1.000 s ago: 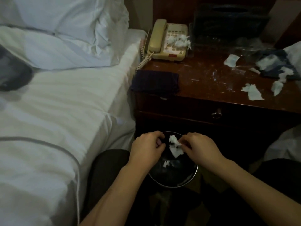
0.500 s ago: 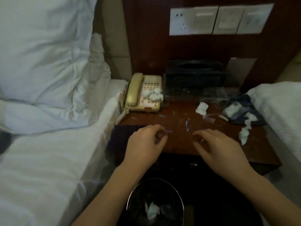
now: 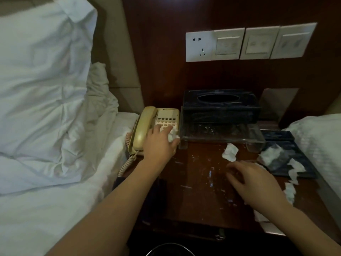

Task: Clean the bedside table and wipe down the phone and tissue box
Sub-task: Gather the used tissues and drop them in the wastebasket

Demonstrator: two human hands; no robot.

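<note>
My left hand (image 3: 160,143) lay on the phone (image 3: 156,127), fingers curled round a wad of tissue (image 3: 172,135) on the keypad. Right hand (image 3: 252,183) hovered low over the counter (image 3: 199,183), fingers loosely bent, holding nothing I could make out. Phone sat at the counter's back left corner, handset in its cradle, just beside the dark tissue box (image 3: 220,106). More scraps lay about: one crumpled piece (image 3: 229,152) near the clear tray (image 3: 221,134) in front of the box, others on the dark folder (image 3: 287,159) at right. Counter was smeared and flecked white.

Risks, as I judged them: pulling the wad could press keys or knock the handset off. Thin tissue might tear and leave bits among the buttons. Bin rim (image 3: 169,251) was well below; a loose grip could drop scraps on the floor.
</note>
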